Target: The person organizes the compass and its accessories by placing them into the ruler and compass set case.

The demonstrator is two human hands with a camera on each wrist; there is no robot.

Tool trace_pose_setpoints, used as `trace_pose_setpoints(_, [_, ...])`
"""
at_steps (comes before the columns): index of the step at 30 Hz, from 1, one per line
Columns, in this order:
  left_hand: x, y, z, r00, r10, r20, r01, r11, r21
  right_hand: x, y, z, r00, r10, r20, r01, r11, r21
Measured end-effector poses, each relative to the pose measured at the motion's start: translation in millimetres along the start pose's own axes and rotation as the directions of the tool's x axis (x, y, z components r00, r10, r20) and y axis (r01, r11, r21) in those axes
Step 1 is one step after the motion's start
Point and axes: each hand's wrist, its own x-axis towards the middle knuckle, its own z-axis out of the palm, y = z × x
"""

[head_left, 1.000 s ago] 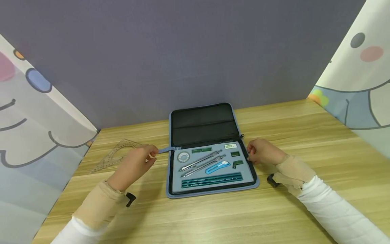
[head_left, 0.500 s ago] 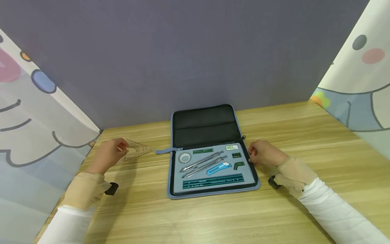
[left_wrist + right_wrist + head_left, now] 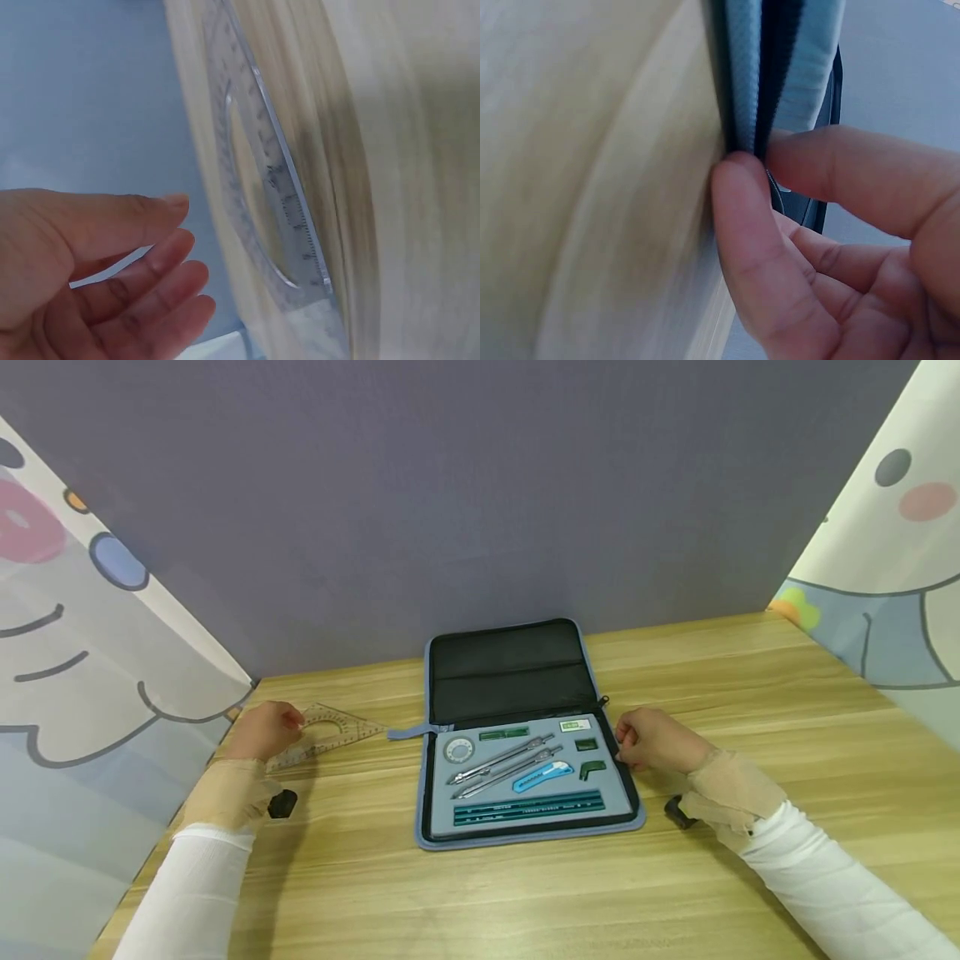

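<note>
A zip-up drawing instrument case (image 3: 531, 841) lies open on the table, its black lid folded back. In its grey tray sit two metal compasses (image 3: 504, 764), a blue utility knife (image 3: 543, 776), green pencils (image 3: 528, 808), an eraser (image 3: 575, 725) and a round white dial-like piece (image 3: 459, 749). My right hand (image 3: 655, 741) pinches the case's right rim (image 3: 744, 75) between thumb and finger. My left hand (image 3: 264, 732) hovers beside a clear set square (image 3: 347, 724). In the left wrist view, its loosely bent fingers (image 3: 161, 259) hold nothing and stand apart from the set square.
A blue strap (image 3: 409, 732) sticks out from the case's left side towards the set square's tip. Behind the wooden table (image 3: 480, 902) rises a grey panel (image 3: 480, 502). Cartoon-print cloths (image 3: 892, 560) flank both sides.
My left hand has moved left, away from the blue strap, to the set square's left end. The set square now points towards the strap. My right hand stays at the case's rim.
</note>
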Motion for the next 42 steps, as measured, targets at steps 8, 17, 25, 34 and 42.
trace_pose_setpoints(8, [23.7, -16.1, 8.5, 0.994, -0.096, 0.055, 0.094, 0.995, 0.031, 0.3, 1.1, 1.1, 1.000, -0.001, -0.002, 0.001, 1.000, 0.010])
trace_pose_setpoints(17, [35.3, -35.5, 11.4, 0.976, -0.171, 0.133, 0.160, 0.983, 0.085, 0.6, 0.6, 1.7, 1.000, 0.007, -0.005, -0.007, 1.000, 0.011])
trace_pose_setpoints(25, [44.3, -51.6, 18.1, 0.989, -0.100, 0.113, 0.092, 0.993, 0.079, 1.5, 0.7, 1.5, 1.000, 0.016, -0.005, -0.015, 1.000, 0.020])
trace_pose_setpoints(34, [48.1, -60.3, 20.2, 0.992, -0.022, 0.124, 0.012, 0.997, 0.080, 2.1, 1.7, 1.6, 1.000, 0.014, -0.008, -0.013, 1.000, 0.016])
trace_pose_setpoints(42, [51.1, -69.9, 19.5, 0.973, 0.047, 0.225, -0.069, 0.994, 0.087, 4.2, 3.4, 1.8, 1.000, 0.020, -0.003, -0.020, 0.999, 0.025])
